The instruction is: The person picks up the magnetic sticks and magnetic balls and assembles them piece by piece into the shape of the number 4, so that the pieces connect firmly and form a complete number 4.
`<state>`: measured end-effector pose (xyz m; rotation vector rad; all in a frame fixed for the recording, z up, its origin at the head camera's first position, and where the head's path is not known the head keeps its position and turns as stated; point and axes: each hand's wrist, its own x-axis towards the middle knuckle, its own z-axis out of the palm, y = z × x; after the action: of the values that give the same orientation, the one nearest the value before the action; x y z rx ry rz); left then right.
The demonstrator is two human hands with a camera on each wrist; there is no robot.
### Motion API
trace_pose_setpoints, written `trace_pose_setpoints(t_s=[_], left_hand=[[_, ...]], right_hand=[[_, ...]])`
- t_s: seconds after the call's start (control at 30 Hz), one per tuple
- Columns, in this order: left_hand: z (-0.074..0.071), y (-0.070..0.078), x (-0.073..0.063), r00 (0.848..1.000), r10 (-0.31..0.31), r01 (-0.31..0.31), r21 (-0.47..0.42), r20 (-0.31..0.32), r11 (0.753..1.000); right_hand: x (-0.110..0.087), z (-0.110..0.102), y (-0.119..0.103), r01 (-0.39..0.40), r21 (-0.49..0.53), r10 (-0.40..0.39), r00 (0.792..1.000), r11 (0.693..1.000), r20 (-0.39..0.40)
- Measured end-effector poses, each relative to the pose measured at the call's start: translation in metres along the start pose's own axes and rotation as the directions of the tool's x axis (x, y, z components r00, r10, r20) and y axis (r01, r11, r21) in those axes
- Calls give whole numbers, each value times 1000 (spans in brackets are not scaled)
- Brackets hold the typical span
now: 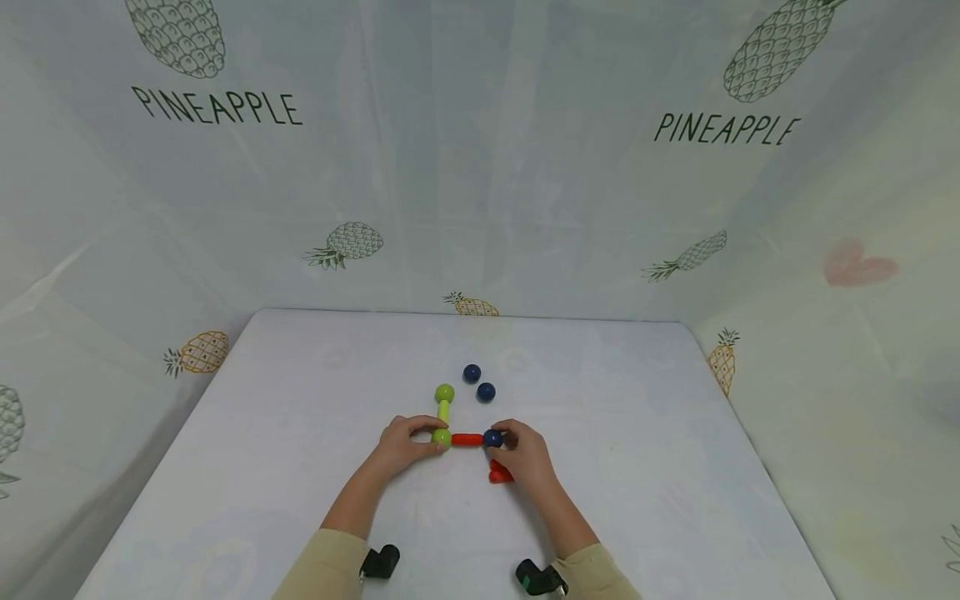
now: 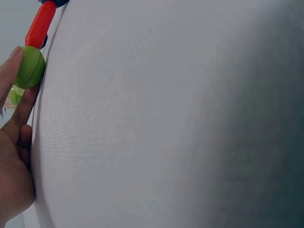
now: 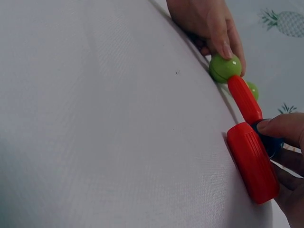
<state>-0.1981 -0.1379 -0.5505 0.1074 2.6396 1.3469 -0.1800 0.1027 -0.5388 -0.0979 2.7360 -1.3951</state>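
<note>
My left hand point(image 1: 403, 444) pinches a green ball point(image 1: 442, 437) between thumb and fingers. A red rod point(image 1: 467, 440) runs from that ball to a dark blue ball point(image 1: 492, 438), which my right hand point(image 1: 529, 457) pinches. From the held green ball, a yellow-green rod point(image 1: 444, 411) leads away to a second green ball point(image 1: 445, 392). Another red rod point(image 3: 253, 164) lies on the table beside the blue ball, below my right hand; in the head view the hand partly covers it.
Two more dark blue balls, one farther point(image 1: 472, 373) and one nearer point(image 1: 486, 392), lie beyond the joined pieces on the white-covered table point(image 1: 645, 400). A curtain printed with pineapples point(image 1: 517, 167) hangs behind the table's far edge. Black wrist devices point(image 1: 381, 562) sit at both sleeves.
</note>
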Motion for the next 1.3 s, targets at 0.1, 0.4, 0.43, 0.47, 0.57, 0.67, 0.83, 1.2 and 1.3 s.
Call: trace_pose_setpoints(t_s=[0.1,0.4,0.43,0.47,0.57,0.67,0.83,1.2,1.3], left_hand=[[0,1,0,1000,-6,6,1,-1,1000],[1,1,0,1000,-13,13,8,6,1000],[1,1,0,1000,-12,12,6,6,1000],[1,0,0,1000,-12,11,5,6,1000],[1,0,0,1000,-15,15,6,7,1000],[1,0,0,1000,-17,17,11,6,1000],[0,1,0,1000,-16,16,7,8,1000],[0,0,0,1000,-12,13,-4,7,1000],[0,1,0,1000,-6,6,-5,5,1000]], right_hand=[[1,0,0,1,-5,-1,1000,1000,-1],[0,-2,0,12,-22,-13,1000,1000,-7],[-1,-2,0,10,-27,-10,1000,1000,-11],[-1,-2,0,7,-31,-8,1000,1000,-14],[-3,-4,0,5,-39,-6,1000,999,-26],[-6,-7,0,9,-38,-11,999,999,-32],[-10,-10,3,30,-32,-31,999,999,-43],[-18,-15,8,3,4,-3,1000,1000,-21],[-19,-16,10,10,0,-10,1000,1000,-24]])
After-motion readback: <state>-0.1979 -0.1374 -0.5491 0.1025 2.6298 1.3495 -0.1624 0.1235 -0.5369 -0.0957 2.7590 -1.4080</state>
